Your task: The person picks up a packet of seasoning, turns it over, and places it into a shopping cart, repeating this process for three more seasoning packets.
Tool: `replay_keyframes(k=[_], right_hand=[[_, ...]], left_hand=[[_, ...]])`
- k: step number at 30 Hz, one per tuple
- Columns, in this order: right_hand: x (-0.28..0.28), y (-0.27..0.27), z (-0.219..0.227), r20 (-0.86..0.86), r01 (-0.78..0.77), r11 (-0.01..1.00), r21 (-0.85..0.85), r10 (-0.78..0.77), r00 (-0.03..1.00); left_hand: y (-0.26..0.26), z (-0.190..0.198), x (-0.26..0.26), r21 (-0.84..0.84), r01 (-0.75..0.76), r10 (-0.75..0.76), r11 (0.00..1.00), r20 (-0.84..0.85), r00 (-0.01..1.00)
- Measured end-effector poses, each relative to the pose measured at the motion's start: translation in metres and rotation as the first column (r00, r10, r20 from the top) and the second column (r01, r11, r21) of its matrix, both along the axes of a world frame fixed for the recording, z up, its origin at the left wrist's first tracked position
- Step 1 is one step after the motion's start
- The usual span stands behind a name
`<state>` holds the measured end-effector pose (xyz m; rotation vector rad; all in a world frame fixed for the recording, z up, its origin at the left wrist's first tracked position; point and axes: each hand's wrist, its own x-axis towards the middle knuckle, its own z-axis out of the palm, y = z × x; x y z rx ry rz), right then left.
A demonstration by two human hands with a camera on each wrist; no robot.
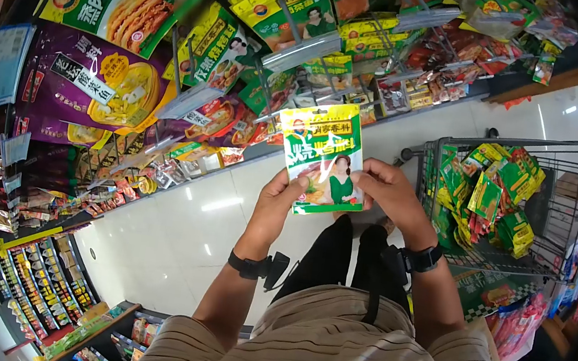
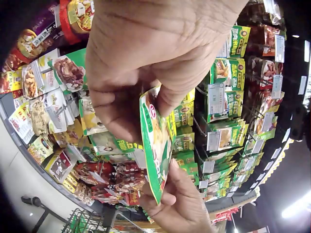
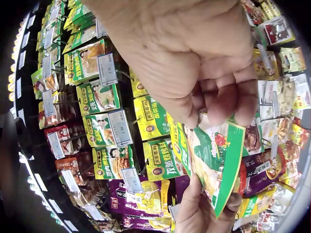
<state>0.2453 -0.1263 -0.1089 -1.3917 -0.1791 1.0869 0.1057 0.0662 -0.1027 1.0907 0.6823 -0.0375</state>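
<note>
A seasoning packet (image 1: 322,159), white, green and yellow with a printed portrait, is held up in front of the body between both hands. My left hand (image 1: 275,204) pinches its left edge, thumb on the printed front. On the opposite edge, my right hand (image 1: 392,198) pinches it the same way. Seen from the left wrist, the packet (image 2: 158,145) stands nearly edge-on, with the right hand (image 2: 182,201) at its far side. In the right wrist view the packet (image 3: 218,160) spans the gap between the right hand (image 3: 194,63) and the left hand (image 3: 204,208).
Hanging packets fill the shelf rack (image 1: 276,55) ahead and to the left, including large purple bags (image 1: 60,85). To the right stands a wire shopping cart (image 1: 547,269) with a heap of green and yellow packets (image 1: 491,196). Pale floor tiles (image 1: 182,217) lie below.
</note>
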Motion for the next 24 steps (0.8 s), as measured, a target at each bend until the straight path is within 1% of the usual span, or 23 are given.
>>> replay_keyframes(k=[3, 6, 11, 13, 17, 20, 24], right_hand=[[0.003, -0.002, -0.007, 0.023, -0.021, 0.999, -0.025, 0.022, 1.000], [0.006, -0.001, 0.002, 0.023, -0.013, 1.000, -0.025, 0.014, 1.000], [0.010, -0.002, 0.018, 0.055, -0.032, 0.999, 0.012, 0.032, 0.998], [0.010, -0.001, 0.028, 0.081, -0.049, 0.999, 0.024, 0.047, 0.996], [0.007, -0.002, 0.049, 0.130, -0.073, 0.997, 0.002, 0.072, 0.989], [0.004, -0.005, 0.054, 0.154, -0.073, 0.996, 0.050, 0.064, 0.986], [-0.001, -0.005, 0.076, 0.166, -0.071, 0.992, 0.107, 0.053, 0.985]], left_hand=[[0.000, -0.005, 0.002, 0.014, 0.005, -0.005, 1.000, -0.018, 1.000], [-0.002, -0.001, 0.003, 0.017, 0.003, -0.003, 1.000, -0.027, 1.000], [-0.003, 0.017, 0.005, 0.038, 0.009, -0.010, 0.999, 0.012, 1.000], [-0.004, 0.023, 0.002, 0.028, -0.014, 0.013, 1.000, 0.034, 0.999], [-0.007, 0.042, -0.003, 0.025, -0.041, 0.040, 0.999, 0.066, 0.997], [-0.011, 0.057, -0.006, 0.026, -0.047, 0.045, 0.999, 0.102, 0.994], [-0.014, 0.072, -0.012, 0.106, -0.077, 0.057, 0.991, 0.178, 0.982]])
